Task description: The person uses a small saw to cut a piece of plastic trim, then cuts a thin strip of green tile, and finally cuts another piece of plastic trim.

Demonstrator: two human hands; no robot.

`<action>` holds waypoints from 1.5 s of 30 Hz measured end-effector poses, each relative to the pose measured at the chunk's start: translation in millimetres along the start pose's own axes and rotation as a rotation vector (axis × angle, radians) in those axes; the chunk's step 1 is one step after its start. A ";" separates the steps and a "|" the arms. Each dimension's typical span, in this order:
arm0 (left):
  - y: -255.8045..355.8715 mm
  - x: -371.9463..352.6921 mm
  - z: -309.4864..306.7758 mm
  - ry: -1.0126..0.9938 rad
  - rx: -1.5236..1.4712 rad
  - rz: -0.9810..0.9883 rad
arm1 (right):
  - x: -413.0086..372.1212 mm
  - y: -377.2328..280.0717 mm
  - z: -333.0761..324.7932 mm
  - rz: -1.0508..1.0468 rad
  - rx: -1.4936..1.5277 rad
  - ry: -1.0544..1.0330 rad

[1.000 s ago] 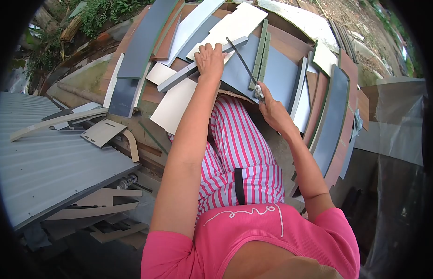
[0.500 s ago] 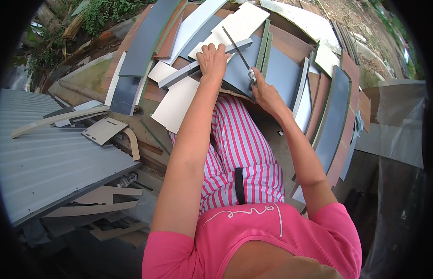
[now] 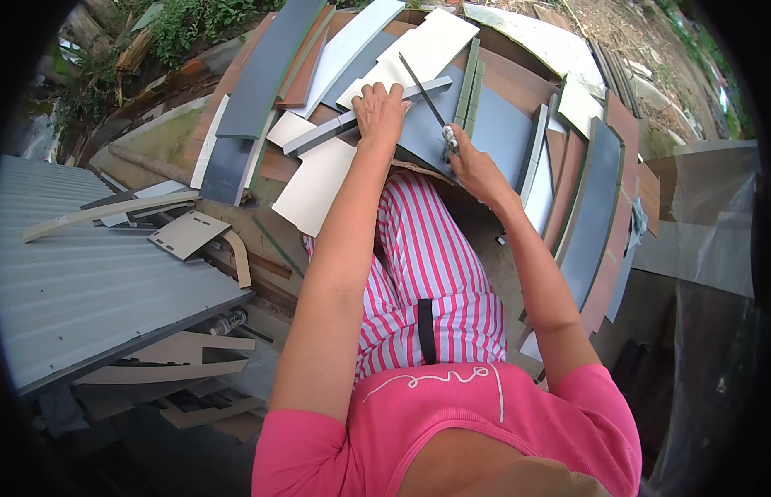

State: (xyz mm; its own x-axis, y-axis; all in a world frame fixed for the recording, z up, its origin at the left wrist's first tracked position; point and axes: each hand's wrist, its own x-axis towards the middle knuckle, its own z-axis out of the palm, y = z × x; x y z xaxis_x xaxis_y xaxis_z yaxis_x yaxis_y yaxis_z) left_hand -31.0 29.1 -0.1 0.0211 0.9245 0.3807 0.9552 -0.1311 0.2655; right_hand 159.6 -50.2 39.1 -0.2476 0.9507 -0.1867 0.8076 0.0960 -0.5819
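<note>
My left hand is closed over a long grey strip, pressing it down on cream boards. The strip lies slantwise, its right end beyond my fingers. In my right hand is a handsaw with a narrow dark blade and a pale, patterned handle. The blade crosses the strip to the right of my left hand, its tip pointing away from me. Whether the teeth have cut into the strip cannot be made out.
Blue-grey panels, brown boards and a notched green strip lie around the work. More boards lean at the right. On the left are a corrugated metal sheet, a slotted panel and offcuts. A bottle lies below the sheet.
The whole view has shifted very slightly. Both hands keep their grips, and the saw still crosses the strip at nearly the same place.
</note>
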 end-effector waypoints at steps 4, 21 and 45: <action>-0.2 1.1 -2.3 -0.011 -0.007 -0.004 | 37.2 -13.7 5.8 -0.026 -0.005 0.044; -0.5 -0.1 -1.7 -0.039 -0.011 0.014 | -42.8 2.5 0.6 0.076 0.028 -0.030; 0.2 -0.9 -1.9 -0.030 -0.005 0.001 | -67.7 -8.6 4.3 0.136 0.001 -0.062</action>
State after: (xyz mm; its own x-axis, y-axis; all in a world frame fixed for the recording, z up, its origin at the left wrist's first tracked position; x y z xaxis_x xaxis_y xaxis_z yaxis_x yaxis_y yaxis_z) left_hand -31.4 27.6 1.4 0.0307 0.9346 0.3543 0.9537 -0.1334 0.2694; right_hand 167.1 -116.6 53.3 -0.1685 0.9350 -0.3121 0.8352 -0.0327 -0.5489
